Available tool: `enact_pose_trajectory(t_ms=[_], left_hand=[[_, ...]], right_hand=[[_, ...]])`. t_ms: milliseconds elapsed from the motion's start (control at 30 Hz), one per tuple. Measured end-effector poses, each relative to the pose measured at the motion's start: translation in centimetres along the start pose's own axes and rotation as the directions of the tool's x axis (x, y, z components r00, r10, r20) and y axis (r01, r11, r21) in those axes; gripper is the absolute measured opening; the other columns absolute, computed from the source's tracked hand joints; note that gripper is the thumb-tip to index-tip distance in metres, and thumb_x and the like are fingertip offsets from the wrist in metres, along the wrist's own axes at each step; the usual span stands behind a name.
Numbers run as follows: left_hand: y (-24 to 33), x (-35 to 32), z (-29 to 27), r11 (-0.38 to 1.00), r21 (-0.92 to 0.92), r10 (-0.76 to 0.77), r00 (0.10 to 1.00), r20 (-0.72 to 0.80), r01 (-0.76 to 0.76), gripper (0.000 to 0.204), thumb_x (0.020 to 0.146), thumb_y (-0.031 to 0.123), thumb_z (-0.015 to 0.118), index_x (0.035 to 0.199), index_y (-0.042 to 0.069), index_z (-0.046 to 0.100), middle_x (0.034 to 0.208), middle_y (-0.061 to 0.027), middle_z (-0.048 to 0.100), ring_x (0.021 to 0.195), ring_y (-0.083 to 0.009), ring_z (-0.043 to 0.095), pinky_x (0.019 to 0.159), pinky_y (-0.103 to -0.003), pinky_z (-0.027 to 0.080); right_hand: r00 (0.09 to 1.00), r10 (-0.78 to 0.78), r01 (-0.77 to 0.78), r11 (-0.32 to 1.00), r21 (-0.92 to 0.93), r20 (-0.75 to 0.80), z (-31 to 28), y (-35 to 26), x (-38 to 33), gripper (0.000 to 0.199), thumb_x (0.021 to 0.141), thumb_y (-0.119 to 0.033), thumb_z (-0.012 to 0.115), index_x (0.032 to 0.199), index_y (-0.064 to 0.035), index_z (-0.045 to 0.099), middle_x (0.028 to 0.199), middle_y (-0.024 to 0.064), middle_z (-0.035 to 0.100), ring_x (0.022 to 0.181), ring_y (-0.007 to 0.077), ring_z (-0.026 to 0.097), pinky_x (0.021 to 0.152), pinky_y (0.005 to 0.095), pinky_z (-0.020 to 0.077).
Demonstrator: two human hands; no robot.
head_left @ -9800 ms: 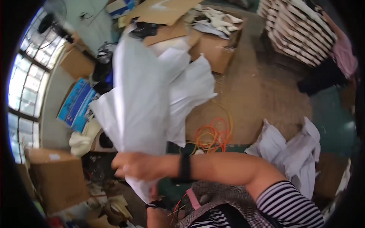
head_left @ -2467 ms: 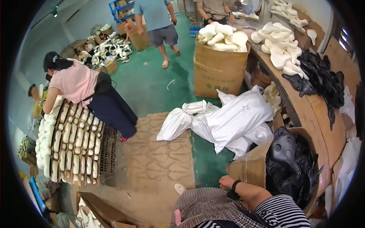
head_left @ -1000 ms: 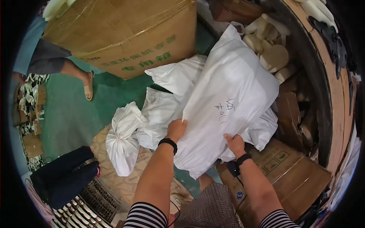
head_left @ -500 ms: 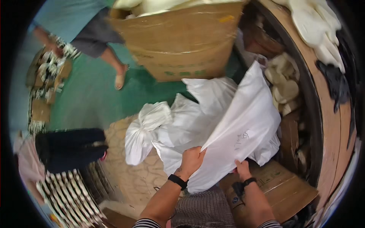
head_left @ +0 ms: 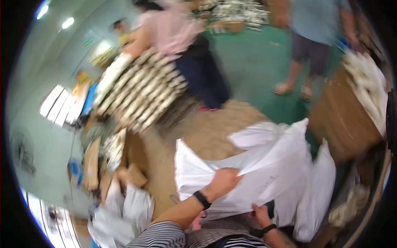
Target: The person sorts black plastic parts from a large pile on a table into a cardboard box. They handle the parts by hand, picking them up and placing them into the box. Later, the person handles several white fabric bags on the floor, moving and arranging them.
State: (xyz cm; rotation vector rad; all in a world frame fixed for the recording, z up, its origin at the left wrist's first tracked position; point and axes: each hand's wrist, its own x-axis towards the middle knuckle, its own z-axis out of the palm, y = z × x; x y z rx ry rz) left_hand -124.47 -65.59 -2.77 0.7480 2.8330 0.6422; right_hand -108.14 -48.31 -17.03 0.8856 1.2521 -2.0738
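Observation:
A large white cloth-like sack (head_left: 273, 177) with handwritten dark marks stretches across my front. My left hand (head_left: 224, 181), wearing a black wristband, is closed on a bunched fold of it. Lower and to the right, my right hand (head_left: 261, 215) pinches the sack's near edge, its thumb on top; something dark shows just beside those fingers. One corner of the sack stands up at the left, past my left hand. Another full white sack (head_left: 322, 194) leans against its right side, and a further white bundle (head_left: 252, 138) lies behind it.
A big cardboard box (head_left: 345, 113) of pale soft pieces stands at the right. Beyond it is a person in blue (head_left: 314, 20). At the far left, a person in pink (head_left: 171, 29) bends at a stack of pale rows (head_left: 142, 91). More white sacks (head_left: 138, 202) and cartons (head_left: 134, 175) lie lower left.
The view has swung left, so the box and both people appear farther right. Both hands keep hold of the sack, whose left corner is now raised.

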Motion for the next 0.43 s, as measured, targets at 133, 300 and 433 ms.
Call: enact_pose_trajectory(t_ms=[133, 300, 433], left_hand=[[-5.7, -12.6, -7.5, 0.957, -0.052, -0.289, 0.946, -0.150, 0.284, 0.027, 0.084, 0.028, 0.049, 0.074, 0.004, 0.055, 0.072, -0.0176, 0.059, 0.070, -0.0362, 0.057, 0.064, -0.045, 0.045], [-10.7, -26.0, -10.1, 0.793, -0.213, -0.610, 0.737, -0.292, 0.572, 0.033, 0.085, 0.032, 0.047, 0.071, 0.004, 0.055, 0.069, -0.0188, 0.058, 0.068, -0.0378, 0.056, 0.062, -0.046, 0.044], [-13.1, -34.3, -12.5, 0.639, -0.325, -0.769, 0.561, -0.306, 0.697, 0.035, 0.085, 0.034, 0.047, 0.071, 0.003, 0.055, 0.071, -0.0201, 0.059, 0.070, -0.0388, 0.056, 0.064, -0.048, 0.043]], right_hand=[[0.985, -0.022, 0.061, 0.973, -0.224, 0.172, 8.6, 1.8, -2.0, 0.022, 0.085, -0.012, 0.050, 0.099, 0.0049, 0.050, 0.073, 0.0103, 0.058, 0.053, 0.0181, 0.056, 0.041, 0.0311, 0.0479], [0.940, 0.044, 0.149, 0.840, -0.521, 0.339, 14.8, 3.5, -3.3, 0.032, 0.085, -0.017, 0.050, 0.104, 0.0085, 0.049, 0.073, 0.0132, 0.059, 0.051, 0.0214, 0.059, 0.039, 0.0326, 0.0498], [0.894, 0.223, 0.110, 0.732, -0.673, 0.389, 21.5, 4.5, -2.5, 0.035, 0.083, -0.021, 0.054, 0.103, 0.0075, 0.051, 0.072, 0.0154, 0.061, 0.050, 0.0215, 0.060, 0.040, 0.0319, 0.0507]])
